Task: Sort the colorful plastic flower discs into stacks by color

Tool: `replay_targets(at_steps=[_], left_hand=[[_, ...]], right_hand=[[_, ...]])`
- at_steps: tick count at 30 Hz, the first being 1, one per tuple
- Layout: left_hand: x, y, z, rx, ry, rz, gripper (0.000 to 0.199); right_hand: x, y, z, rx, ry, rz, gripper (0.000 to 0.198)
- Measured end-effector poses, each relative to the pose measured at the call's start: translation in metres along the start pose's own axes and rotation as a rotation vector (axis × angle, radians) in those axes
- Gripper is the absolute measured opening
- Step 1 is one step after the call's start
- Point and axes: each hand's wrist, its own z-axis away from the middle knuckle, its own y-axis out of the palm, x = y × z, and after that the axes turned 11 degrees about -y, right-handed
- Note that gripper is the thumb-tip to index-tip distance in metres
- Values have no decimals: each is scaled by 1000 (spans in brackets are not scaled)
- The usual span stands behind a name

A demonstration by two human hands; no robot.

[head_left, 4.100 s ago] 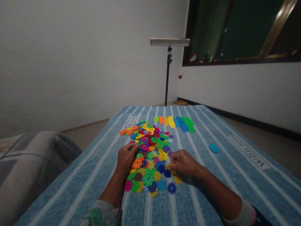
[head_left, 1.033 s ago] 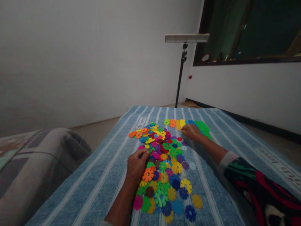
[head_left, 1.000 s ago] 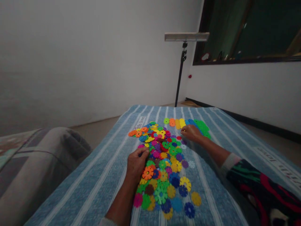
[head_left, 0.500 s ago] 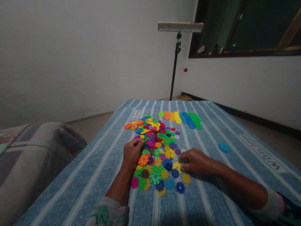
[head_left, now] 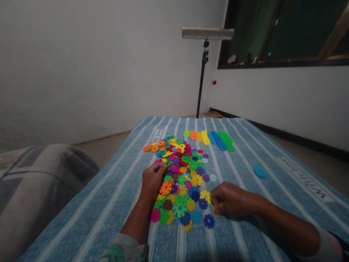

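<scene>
A spread of flower-shaped plastic discs [head_left: 180, 205] in many colours lies on the striped cloth before me. My left hand [head_left: 153, 180] rests at the pile's left edge, thumb and fingers drawn together; whatever may be between them is hidden. At the near right side of the pile, my right hand [head_left: 231, 201] has its fingers curled down onto a yellow disc [head_left: 215, 211], which is partly covered by the fingertips. Another yellow disc [head_left: 205, 196] and a dark blue disc [head_left: 209, 221] lie close to those fingers.
Beyond the pile, overlapping discs form rows by colour, among them a green row [head_left: 225, 141] and a blue row [head_left: 219, 141]. A light blue group of discs [head_left: 260, 172] sits apart on the right. A lamp on a stand [head_left: 201, 80] rises behind the cloth-covered surface [head_left: 117, 203].
My right hand has moved slightly nearer and come down over the yellow disc, uncovering a pale disc behind it. My left hand has stayed nearly in place.
</scene>
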Motion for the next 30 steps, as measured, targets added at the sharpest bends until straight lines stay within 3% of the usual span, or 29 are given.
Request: replay_targets(at_steps=[3, 5, 9, 13, 19, 30], left_hand=[[0, -1, 1, 1, 3, -3, 26], [1, -1, 1, 6, 9, 1, 26], [2, -3, 0, 17, 21, -1, 27], [3, -4, 0, 6, 23, -24, 28], [5, -5, 0, 21, 25, -28, 23], [5, -5, 1, 21, -2, -18, 24]], right_hand=[[-16, -19, -14, -53, -81, -178, 8], [-27, -42, -31, -174, -81, -153, 11], [-49, -94, -80, -430, 8, 143, 17], [-68, -128, -131, -490, 148, 416, 24], [-87, -139, -174, -472, 250, 546, 31], [-97, -140, -187, -471, 301, 549, 32]])
